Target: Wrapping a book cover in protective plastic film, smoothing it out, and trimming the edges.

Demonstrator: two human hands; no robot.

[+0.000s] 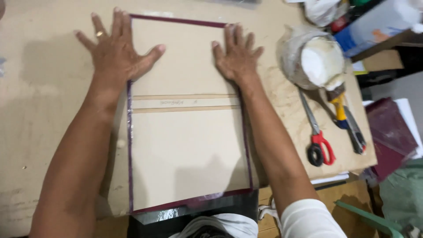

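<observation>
cardboard panel (187, 154) edged in maroon lies flat on the worktop (44, 97); left hand (115, 50) and right hand (237, 55) press its far end, fingers spread, scissors (318, 136) to its right.

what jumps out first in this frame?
Two bare hands pressed flat on the far half of a large tan board panel edged in maroon: left hand on its left corner, right hand near its right edge. To the right lie red-handled scissors, and beyond them a plastic-wrapped white tub.
</observation>
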